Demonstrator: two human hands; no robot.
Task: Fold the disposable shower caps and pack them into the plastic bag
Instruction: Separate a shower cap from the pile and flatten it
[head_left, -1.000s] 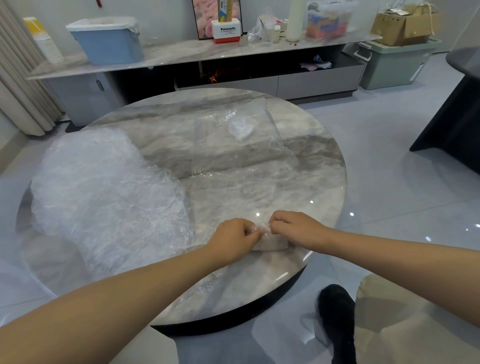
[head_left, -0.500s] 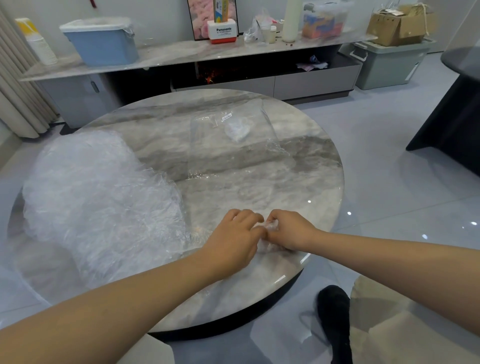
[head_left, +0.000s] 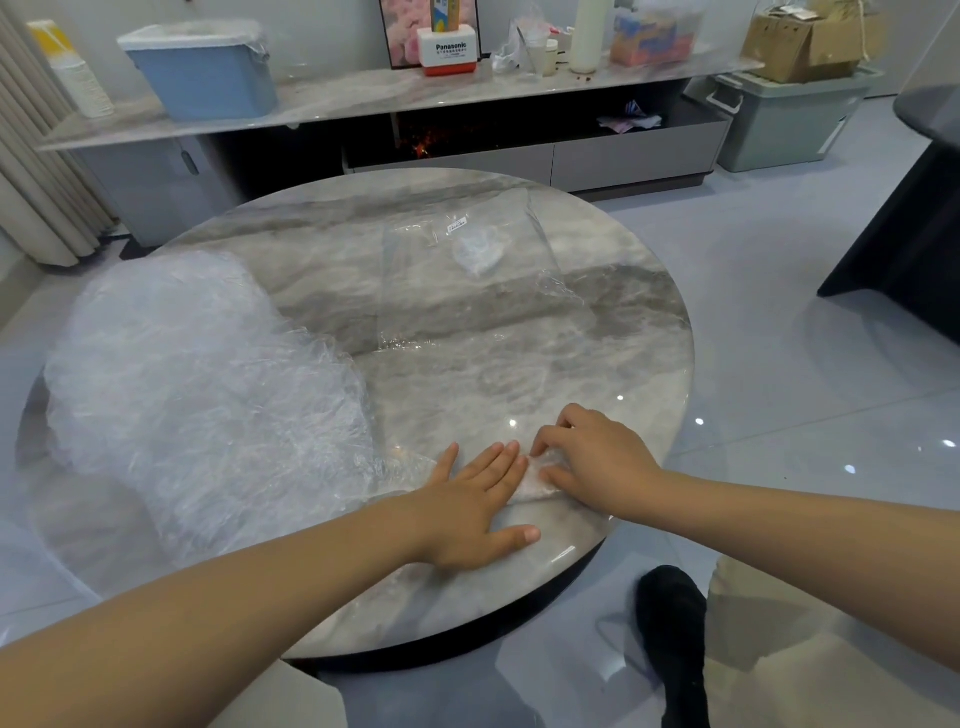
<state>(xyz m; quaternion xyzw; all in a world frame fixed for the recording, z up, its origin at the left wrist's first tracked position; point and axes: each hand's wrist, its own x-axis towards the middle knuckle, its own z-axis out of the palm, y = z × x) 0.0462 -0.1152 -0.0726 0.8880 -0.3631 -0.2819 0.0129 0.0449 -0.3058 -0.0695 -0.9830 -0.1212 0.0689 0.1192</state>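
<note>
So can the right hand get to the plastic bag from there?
Probably yes. The right hand now holds the folded cap near the table edge, and the plastic bag lies flat further back. Only bare tabletop sits between them; the cap pile is off to the left.

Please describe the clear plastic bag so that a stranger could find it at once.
On the round grey marble table, look at the far middle, beyond both hands. The flat clear plastic bag lies there; unlike the big crinkled heap of shower caps at left, it is smooth and bears a small white label.

Home living room: TV console (head_left: 519, 98), round marble table (head_left: 597, 332), curtain (head_left: 36, 171).
</note>
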